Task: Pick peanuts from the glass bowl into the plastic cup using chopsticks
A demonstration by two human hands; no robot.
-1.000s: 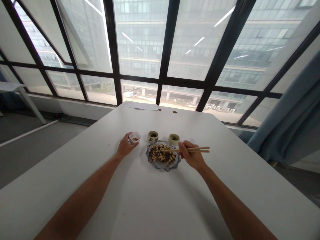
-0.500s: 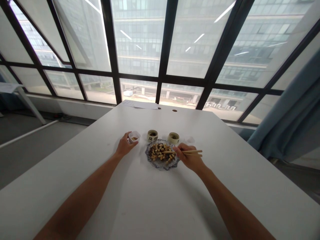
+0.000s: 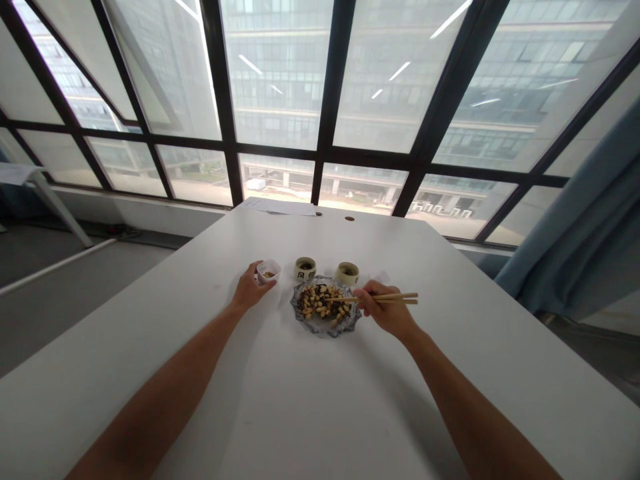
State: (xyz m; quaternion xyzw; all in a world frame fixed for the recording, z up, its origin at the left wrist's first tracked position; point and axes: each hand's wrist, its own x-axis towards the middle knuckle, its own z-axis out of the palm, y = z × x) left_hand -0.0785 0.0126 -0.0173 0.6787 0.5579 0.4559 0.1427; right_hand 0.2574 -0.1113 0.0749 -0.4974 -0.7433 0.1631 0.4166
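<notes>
My left hand (image 3: pixel 251 285) is closed round the side of a small white cup (image 3: pixel 271 269) with a few brownish bits inside. In my right hand (image 3: pixel 385 307) is a pair of wooden chopsticks (image 3: pixel 397 297), their tips down among the peanuts (image 3: pixel 320 301). The peanuts lie mixed with dark pieces in a scalloped clear glass bowl (image 3: pixel 327 331) between my hands. Whether the tips pinch anything is too small to tell. Just behind the bowl stand two pale ceramic cups, the left cup (image 3: pixel 305 269) with dark characters and the right cup (image 3: pixel 347 273), both with dark contents.
A clear plastic piece (image 3: pixel 381 276) lies behind my right hand. Paper sheets (image 3: pixel 285 208) rest at the far end of the white table (image 3: pixel 300 407), close to a cable hole (image 3: pixel 349 219). Large windows rise beyond, and a blue curtain (image 3: pixel 565 247) hangs on the right.
My right hand has shifted slightly right with the chopsticks, which now lie flatter over the bowl. My left hand keeps its hold on the small white cup.
</notes>
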